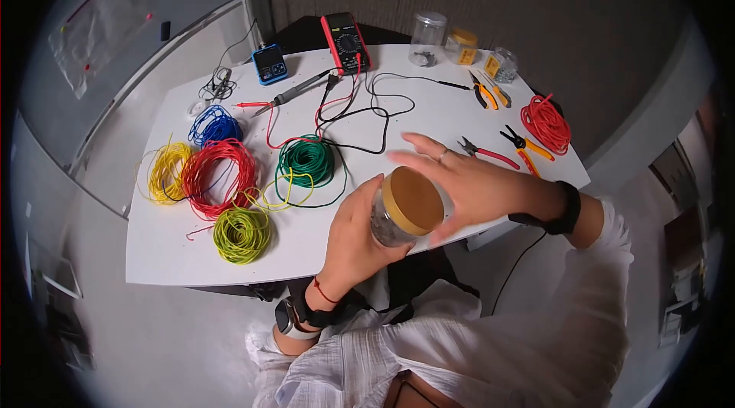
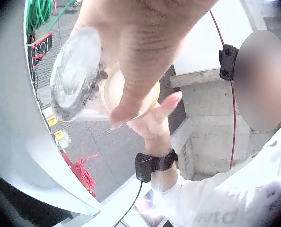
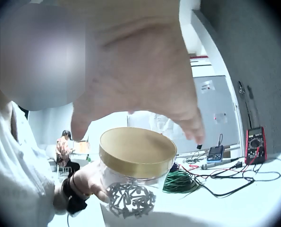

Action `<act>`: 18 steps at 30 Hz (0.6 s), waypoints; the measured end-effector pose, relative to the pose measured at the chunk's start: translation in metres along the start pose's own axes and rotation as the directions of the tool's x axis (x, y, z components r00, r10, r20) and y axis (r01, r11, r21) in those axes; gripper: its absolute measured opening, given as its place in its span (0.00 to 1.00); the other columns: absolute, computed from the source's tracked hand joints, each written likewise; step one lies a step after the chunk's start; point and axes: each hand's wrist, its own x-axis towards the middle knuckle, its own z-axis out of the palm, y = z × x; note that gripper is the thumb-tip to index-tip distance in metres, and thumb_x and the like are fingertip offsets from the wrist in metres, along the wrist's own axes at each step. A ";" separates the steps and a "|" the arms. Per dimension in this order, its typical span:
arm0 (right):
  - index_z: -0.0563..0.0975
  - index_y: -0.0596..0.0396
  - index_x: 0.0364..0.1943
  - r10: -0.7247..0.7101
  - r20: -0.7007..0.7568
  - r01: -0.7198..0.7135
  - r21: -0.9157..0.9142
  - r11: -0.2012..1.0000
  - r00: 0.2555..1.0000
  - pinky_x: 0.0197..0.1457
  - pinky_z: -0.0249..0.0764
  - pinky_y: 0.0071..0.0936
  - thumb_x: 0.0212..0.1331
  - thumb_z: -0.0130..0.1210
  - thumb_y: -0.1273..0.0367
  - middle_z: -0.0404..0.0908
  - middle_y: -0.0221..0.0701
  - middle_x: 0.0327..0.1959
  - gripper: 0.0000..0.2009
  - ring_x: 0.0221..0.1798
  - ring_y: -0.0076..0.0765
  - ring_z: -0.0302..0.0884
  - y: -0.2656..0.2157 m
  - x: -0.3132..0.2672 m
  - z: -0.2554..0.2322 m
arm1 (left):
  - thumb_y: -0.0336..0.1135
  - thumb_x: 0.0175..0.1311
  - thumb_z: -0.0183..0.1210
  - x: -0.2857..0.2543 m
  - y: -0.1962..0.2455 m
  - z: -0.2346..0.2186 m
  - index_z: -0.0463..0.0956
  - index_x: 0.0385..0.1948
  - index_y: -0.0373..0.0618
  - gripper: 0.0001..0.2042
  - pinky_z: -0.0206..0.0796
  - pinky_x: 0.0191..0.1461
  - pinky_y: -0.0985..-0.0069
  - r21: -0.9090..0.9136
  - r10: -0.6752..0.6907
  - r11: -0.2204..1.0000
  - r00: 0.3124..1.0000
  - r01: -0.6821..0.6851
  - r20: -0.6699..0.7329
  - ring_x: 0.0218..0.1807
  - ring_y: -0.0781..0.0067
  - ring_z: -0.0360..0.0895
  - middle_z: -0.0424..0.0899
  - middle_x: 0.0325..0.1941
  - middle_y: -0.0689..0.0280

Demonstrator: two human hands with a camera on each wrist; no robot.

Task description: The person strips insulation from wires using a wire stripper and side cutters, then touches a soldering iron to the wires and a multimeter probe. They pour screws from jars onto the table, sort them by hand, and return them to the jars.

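Note:
My left hand (image 1: 351,238) grips a clear jar (image 1: 385,229) around its side, over the front edge of the table. A gold screw lid (image 1: 414,203) sits on the jar's top. Small dark grey pieces (image 3: 131,199) lie inside the jar in the right wrist view. My right hand (image 1: 478,184) is spread beside the lid, thumb and fingers apart. In the right wrist view its fingers arch above the lid, with a gap showing between them. The left wrist view shows the jar's clear bottom (image 2: 74,78) tilted toward the camera.
On the white table (image 1: 421,117) lie wire coils, including a green coil (image 1: 306,161) and a red coil (image 1: 220,177). Behind them are a multimeter (image 1: 346,42) with trailing leads and a soldering iron (image 1: 301,89). Pliers (image 1: 490,154) and several jars stand right. Another person (image 3: 65,149) is in the background.

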 end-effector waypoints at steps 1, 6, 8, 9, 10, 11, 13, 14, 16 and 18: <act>0.59 0.46 0.60 -0.004 0.004 0.004 -0.001 1.000 1.000 0.62 0.58 0.36 0.42 0.63 0.57 0.46 0.47 0.64 0.37 0.65 0.47 0.52 -0.002 0.000 0.003 | 0.31 0.26 0.70 0.000 -0.001 -0.001 0.60 0.53 0.39 0.42 0.63 0.52 0.66 -0.005 0.017 1.000 1.000 -0.017 0.009 0.49 0.52 0.70 0.71 0.49 0.53; 0.62 0.40 0.57 -0.132 0.097 0.146 -0.154 0.977 0.986 0.54 0.65 0.37 0.44 0.61 0.57 0.61 0.49 0.55 0.32 0.54 0.50 0.65 -0.015 -0.001 0.002 | 0.31 0.26 0.70 0.000 0.000 0.000 0.59 0.54 0.38 0.42 0.63 0.52 0.66 -0.009 0.020 1.000 0.994 -0.019 0.107 0.49 0.52 0.70 0.71 0.49 0.53; 0.62 0.46 0.55 0.367 0.176 -0.369 -0.022 0.929 0.913 0.48 0.68 0.39 0.48 0.55 0.50 0.73 0.46 0.43 0.31 0.47 0.52 0.71 -0.021 0.006 -0.001 | 0.32 0.27 0.70 0.000 0.003 0.004 0.59 0.53 0.38 0.42 0.63 0.51 0.66 0.038 0.076 0.996 0.994 -0.079 0.074 0.49 0.52 0.70 0.71 0.49 0.53; 0.62 0.46 0.55 0.368 0.175 -0.371 -0.021 0.929 0.913 0.48 0.68 0.39 0.48 0.55 0.50 0.73 0.46 0.43 0.31 0.47 0.52 0.71 -0.018 0.007 -0.001 | 0.32 0.27 0.70 0.000 0.003 0.005 0.59 0.53 0.38 0.41 0.63 0.51 0.66 0.063 0.106 0.992 0.993 -0.109 0.056 0.49 0.52 0.70 0.71 0.49 0.53; 0.62 0.46 0.56 0.368 0.185 -0.378 0.016 0.926 0.911 0.48 0.68 0.38 0.46 0.57 0.52 0.69 0.46 0.48 0.32 0.49 0.52 0.70 -0.013 0.007 -0.003 | 0.32 0.27 0.70 0.001 0.003 0.004 0.59 0.53 0.38 0.41 0.63 0.51 0.66 0.062 0.108 0.992 0.993 -0.112 0.055 0.49 0.52 0.70 0.71 0.49 0.53; 0.61 0.46 0.56 0.367 0.197 -0.383 0.053 0.922 0.909 0.49 0.68 0.38 0.44 0.59 0.53 0.66 0.46 0.53 0.34 0.51 0.51 0.68 -0.009 0.007 -0.004 | 0.32 0.28 0.70 0.001 0.004 0.002 0.59 0.54 0.38 0.42 0.63 0.51 0.66 0.053 0.076 0.995 0.996 -0.079 0.043 0.48 0.52 0.70 0.71 0.48 0.53; 0.62 0.45 0.57 0.103 0.021 -0.103 -0.010 0.995 0.994 0.50 0.68 0.37 0.42 0.62 0.56 0.62 0.45 0.55 0.34 0.53 0.49 0.67 -0.005 -0.002 0.003 | 0.32 0.28 0.70 0.000 0.002 0.000 0.58 0.54 0.37 0.42 0.63 0.51 0.66 0.044 0.039 0.998 0.999 -0.040 0.026 0.48 0.52 0.70 0.71 0.48 0.53; 0.62 0.43 0.57 -0.186 -0.134 0.171 -0.114 0.979 0.973 0.50 0.69 0.36 0.39 0.64 0.59 0.58 0.44 0.57 0.36 0.54 0.48 0.66 -0.005 -0.006 0.008 | 0.33 0.28 0.70 -0.001 0.001 0.000 0.58 0.54 0.37 0.42 0.63 0.51 0.66 0.043 0.049 0.998 0.998 -0.050 0.027 0.48 0.51 0.70 0.71 0.48 0.52; 0.62 0.41 0.57 -0.253 -0.117 0.238 -0.134 0.962 0.960 0.51 0.69 0.36 0.36 0.65 0.63 0.56 0.42 0.57 0.37 0.54 0.46 0.65 -0.001 -0.004 0.022 | 0.33 0.29 0.70 -0.001 0.000 0.000 0.57 0.55 0.37 0.43 0.63 0.51 0.65 0.044 0.059 0.997 0.998 -0.060 0.030 0.48 0.51 0.70 0.70 0.49 0.52; 0.65 0.38 0.56 -0.265 -0.132 0.252 -0.108 0.962 0.955 0.52 0.69 0.34 0.31 0.66 0.67 0.57 0.38 0.53 0.38 0.52 0.45 0.65 0.003 -0.002 0.034 | 0.35 0.29 0.71 -0.003 0.002 0.004 0.54 0.56 0.36 0.46 0.63 0.51 0.65 -0.015 0.040 0.999 0.998 -0.039 0.054 0.48 0.51 0.70 0.70 0.50 0.51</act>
